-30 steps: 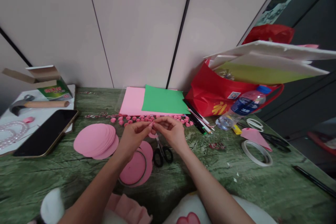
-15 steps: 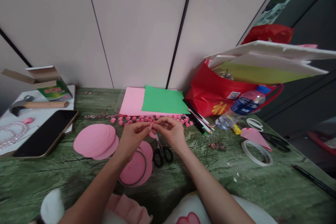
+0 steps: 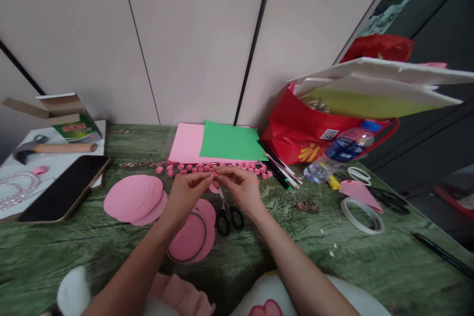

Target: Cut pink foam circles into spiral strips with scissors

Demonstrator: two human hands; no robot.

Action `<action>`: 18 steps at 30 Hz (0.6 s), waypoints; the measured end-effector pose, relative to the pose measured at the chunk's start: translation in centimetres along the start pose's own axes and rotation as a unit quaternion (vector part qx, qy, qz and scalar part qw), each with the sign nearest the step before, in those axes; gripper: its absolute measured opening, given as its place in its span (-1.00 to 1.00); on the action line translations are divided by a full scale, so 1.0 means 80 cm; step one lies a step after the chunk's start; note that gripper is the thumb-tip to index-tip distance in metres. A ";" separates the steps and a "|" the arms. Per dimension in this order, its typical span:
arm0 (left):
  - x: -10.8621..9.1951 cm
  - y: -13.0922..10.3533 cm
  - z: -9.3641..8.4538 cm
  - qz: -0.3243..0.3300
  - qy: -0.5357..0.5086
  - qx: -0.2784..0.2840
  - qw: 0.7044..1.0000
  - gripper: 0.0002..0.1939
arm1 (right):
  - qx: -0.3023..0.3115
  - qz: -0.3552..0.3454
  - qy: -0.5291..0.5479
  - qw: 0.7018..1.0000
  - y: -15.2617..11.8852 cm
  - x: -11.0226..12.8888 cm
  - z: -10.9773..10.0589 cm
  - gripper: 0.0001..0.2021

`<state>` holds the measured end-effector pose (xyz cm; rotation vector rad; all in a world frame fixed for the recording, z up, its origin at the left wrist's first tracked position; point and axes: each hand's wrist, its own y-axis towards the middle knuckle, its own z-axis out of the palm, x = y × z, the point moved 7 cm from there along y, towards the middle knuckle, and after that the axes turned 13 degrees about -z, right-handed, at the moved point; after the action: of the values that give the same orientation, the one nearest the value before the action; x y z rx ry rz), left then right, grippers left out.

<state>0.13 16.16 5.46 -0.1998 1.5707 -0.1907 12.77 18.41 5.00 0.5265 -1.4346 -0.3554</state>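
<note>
My left hand (image 3: pixel 188 194) and my right hand (image 3: pixel 242 186) meet over the table, thumbs and fingers pinched together on a pink paper strip (image 3: pixel 214 186). Part of the strip curls between the fingertips and a rounded end hangs below. Just under my hands lie scissors (image 3: pixel 228 217) with black handles, blades pointing away. Pink paper discs (image 3: pixel 187 239) with a ring on top sit by my left forearm. Farther left is a stack of pink paper circles (image 3: pixel 133 197). Behind my hands runs a row of small rolled pink paper roses (image 3: pixel 200 167).
Pink and green paper sheets (image 3: pixel 231 142) lie against the wall. To the right stand a red bag (image 3: pixel 287 128), a water bottle (image 3: pixel 340 150), pens (image 3: pixel 283 173) and a tape roll (image 3: pixel 362 216). A phone (image 3: pixel 66 187), hammer (image 3: pixel 62 147) and box (image 3: pixel 76 126) are left.
My fingertips have shifted slightly on the pink paper, and its hanging end has moved a little left. Everything else stays in place.
</note>
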 end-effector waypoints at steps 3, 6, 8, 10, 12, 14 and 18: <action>0.002 0.000 -0.001 -0.012 -0.008 -0.005 1.000 -0.78 | 0.005 0.032 0.018 0.999 -0.002 -0.004 0.002 -0.87; 0.003 0.001 -0.002 -0.018 -0.013 -0.014 1.000 -0.81 | 0.017 0.046 0.028 0.998 -0.004 -0.004 0.005 -0.86; 0.003 0.001 -0.004 -0.017 -0.017 -0.019 1.000 -0.81 | 0.017 0.039 0.016 0.999 -0.004 -0.003 0.005 -0.86; 0.003 0.000 -0.004 -0.017 -0.018 -0.024 0.999 -0.81 | 0.016 0.030 0.003 0.999 -0.003 -0.002 0.004 -0.86; 0.002 -0.001 -0.004 -0.020 -0.017 -0.027 0.999 -0.81 | 0.019 0.029 -0.004 0.999 -0.003 -0.002 0.004 -0.86; 0.002 -0.002 -0.003 -0.021 -0.015 -0.022 0.999 -0.82 | 0.018 0.029 -0.010 0.999 -0.004 -0.002 0.003 -0.86; 0.001 -0.001 -0.001 -0.013 -0.014 -0.010 1.000 -0.79 | 0.022 0.029 -0.022 0.999 -0.003 0.002 0.003 -0.87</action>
<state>0.06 16.05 5.43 -0.2376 1.5435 -0.1921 12.61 18.09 5.00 0.5147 -1.4999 -0.2909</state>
